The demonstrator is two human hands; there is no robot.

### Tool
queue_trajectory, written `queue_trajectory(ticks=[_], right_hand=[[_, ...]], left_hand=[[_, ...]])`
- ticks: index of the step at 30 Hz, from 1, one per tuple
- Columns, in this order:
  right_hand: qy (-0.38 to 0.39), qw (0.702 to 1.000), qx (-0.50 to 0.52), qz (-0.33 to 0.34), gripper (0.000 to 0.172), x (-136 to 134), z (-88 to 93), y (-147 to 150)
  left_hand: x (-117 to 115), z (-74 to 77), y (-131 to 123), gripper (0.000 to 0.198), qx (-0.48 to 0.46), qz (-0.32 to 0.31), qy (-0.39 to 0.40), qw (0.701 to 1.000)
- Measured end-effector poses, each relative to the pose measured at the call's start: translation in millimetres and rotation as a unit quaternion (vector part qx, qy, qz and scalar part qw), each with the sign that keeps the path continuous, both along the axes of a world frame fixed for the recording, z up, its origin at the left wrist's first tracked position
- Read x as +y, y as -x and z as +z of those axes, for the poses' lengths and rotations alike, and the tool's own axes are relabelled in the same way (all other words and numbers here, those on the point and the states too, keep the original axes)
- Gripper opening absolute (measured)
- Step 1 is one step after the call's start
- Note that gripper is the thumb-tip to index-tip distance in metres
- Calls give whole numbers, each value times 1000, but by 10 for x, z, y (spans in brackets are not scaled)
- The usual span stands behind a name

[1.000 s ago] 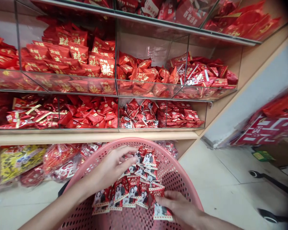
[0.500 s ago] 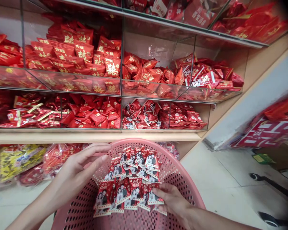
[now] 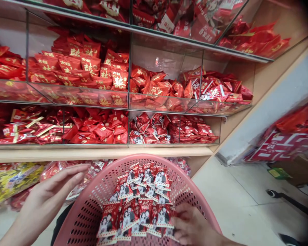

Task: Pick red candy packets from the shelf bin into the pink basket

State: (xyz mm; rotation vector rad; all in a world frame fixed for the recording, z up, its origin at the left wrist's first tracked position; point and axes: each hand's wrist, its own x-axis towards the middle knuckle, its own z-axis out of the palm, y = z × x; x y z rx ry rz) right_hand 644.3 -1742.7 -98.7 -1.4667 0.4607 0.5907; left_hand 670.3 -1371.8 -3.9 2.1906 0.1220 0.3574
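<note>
Small red packets [image 3: 145,215], printed with a couple in black and white, stand in overlapping rows inside a pink perforated basket [image 3: 195,191]. At the right end of the front row is my right hand [image 3: 192,223], its fingers curled in against the edge of a packet; the fingertips are partly hidden and slightly blurred. My left hand [image 3: 48,194] hovers beyond the basket's left rim, fingers stretched out and thumb apart, holding nothing.
Shelves with clear dividers [image 3: 129,68] hold many red wrapped sweets [image 3: 66,65] in front of me. Below the wooden ledge [image 3: 66,153] lie a yellow bag [image 3: 14,182] and other bags. Red-and-white packaging [image 3: 277,147] and a black chair leg [image 3: 290,201] are at the right.
My left hand has moved left, away from the packets and past the basket rim. My right hand has drawn back slightly to the right, and its thumb no longer lies over the packet's front.
</note>
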Motion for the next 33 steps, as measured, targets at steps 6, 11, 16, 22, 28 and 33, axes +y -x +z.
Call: queue_trajectory(ticks=[6, 11, 16, 22, 28, 33], right_hand=[[209, 946, -192, 158, 33, -87, 803, -431], [505, 683, -480, 217, 23, -22, 1433, -1210], [630, 555, -453, 298, 25, 162, 1586, -1873], [669, 530, -415, 315, 24, 312, 1566, -2316], [709, 530, -388, 259, 31, 363, 1553, -2527], [713, 531, -395, 232, 29, 565, 1482, -2597]], left_hand=[[252, -646, 22, 53, 81, 114, 167, 976], [92, -770, -27, 83, 96, 188, 264, 941], [71, -811, -24, 87, 74, 207, 264, 939], [174, -1030, -10, 73, 57, 197, 274, 940], [131, -982, 4, 59, 56, 164, 273, 946], [18, -829, 6, 58, 57, 172, 256, 950]])
